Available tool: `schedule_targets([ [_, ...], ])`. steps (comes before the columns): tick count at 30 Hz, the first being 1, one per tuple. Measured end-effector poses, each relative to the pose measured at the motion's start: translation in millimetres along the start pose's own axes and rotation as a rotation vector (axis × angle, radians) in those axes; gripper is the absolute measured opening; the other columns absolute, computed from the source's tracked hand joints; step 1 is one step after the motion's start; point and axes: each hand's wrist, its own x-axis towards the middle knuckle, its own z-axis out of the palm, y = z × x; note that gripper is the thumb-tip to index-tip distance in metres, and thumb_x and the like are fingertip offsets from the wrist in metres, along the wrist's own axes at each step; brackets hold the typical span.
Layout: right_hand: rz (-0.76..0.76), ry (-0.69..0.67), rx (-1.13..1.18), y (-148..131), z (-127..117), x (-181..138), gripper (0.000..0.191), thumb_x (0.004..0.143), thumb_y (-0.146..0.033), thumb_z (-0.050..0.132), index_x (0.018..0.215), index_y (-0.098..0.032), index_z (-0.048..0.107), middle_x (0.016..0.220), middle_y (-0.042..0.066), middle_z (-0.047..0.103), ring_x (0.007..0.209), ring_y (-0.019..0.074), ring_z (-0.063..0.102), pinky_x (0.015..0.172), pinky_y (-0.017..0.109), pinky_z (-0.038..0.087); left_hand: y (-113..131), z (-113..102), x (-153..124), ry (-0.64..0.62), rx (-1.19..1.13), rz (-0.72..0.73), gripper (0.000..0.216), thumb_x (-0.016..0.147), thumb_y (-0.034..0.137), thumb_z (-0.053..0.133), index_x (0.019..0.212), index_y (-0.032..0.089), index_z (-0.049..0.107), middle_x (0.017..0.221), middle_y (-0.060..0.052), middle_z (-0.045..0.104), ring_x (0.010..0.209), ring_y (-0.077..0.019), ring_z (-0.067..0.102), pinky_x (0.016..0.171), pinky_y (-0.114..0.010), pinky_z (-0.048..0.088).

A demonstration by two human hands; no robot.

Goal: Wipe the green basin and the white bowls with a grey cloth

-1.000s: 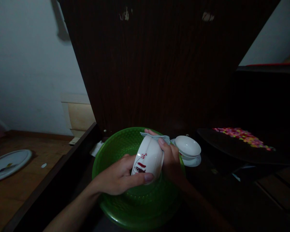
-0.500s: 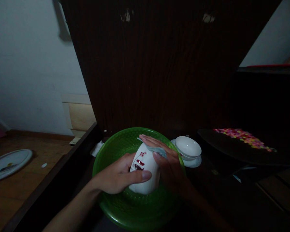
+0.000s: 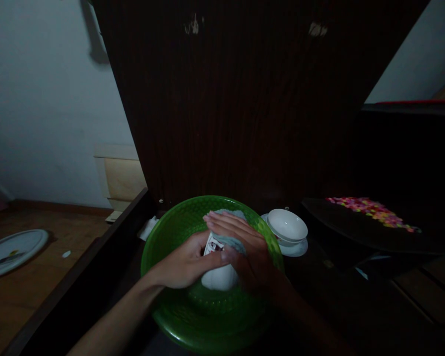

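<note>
A white bowl with a red pattern (image 3: 218, 277) is held on its side over a green plastic basin (image 3: 178, 306). My left hand (image 3: 183, 264) grips the bowl from the left, thumb across its side. My right hand (image 3: 241, 249) lies over the top of the bowl, fingers stretched flat, pressing a grey cloth (image 3: 232, 241) against it. The bowl is mostly hidden under both hands.
A small white bowl on a saucer (image 3: 287, 227) stands just right of the basin. A dark tray with coloured specks (image 3: 371, 217) lies further right. A dark wooden panel (image 3: 244, 99) rises behind. A white plate (image 3: 13, 249) lies on the wooden floor at left.
My right hand with the cloth has slid left across the bowl's outside, covering most of it. The bowl has sunk lower into the basin and its pattern is nearly hidden.
</note>
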Motion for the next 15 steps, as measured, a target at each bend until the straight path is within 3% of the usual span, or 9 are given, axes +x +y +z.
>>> schedule_targets([
  [2,0.099,0.047,0.036,1,0,0,0.045,0.1,-0.024,0.038,0.139,-0.023,0.059,0.138,0.007,0.064,0.134,0.0241,0.055,0.118,0.049,0.039,0,0,-2,-0.063,-0.01,0.015,0.041,0.076,0.041,0.077,0.104,0.014,0.064,0.091,-0.004,0.066,0.08,-0.0186,0.057,0.077,-0.033,0.051],
  [6,0.412,0.24,0.206,3,5,-2,0.04,0.101,-0.034,0.039,0.123,-0.028,0.072,0.128,0.003,0.071,0.131,0.0269,0.058,0.115,0.047,0.042,5,1,-5,-0.103,0.078,0.061,0.068,0.06,0.034,0.091,0.117,0.015,0.062,0.107,-0.007,0.069,0.092,-0.0233,0.062,0.083,-0.036,0.053],
  [10,0.695,0.412,0.392,2,11,0,0.04,0.098,-0.044,0.044,0.111,-0.026,0.077,0.12,0.004,0.075,0.118,0.0274,0.066,0.105,0.042,0.05,5,4,-6,-0.061,0.272,0.07,0.052,0.061,0.03,0.089,0.106,0.014,0.066,0.096,-0.005,0.07,0.083,-0.0212,0.062,0.076,-0.032,0.053],
  [15,0.823,0.527,0.483,-1,11,12,0.04,0.093,-0.047,0.047,0.1,-0.023,0.079,0.107,0.004,0.078,0.101,0.0259,0.072,0.093,0.038,0.055,5,4,-7,-0.045,0.343,0.12,0.017,0.074,0.025,0.075,0.084,0.014,0.066,0.074,0.001,0.062,0.066,-0.0132,0.054,0.063,-0.023,0.046],
])
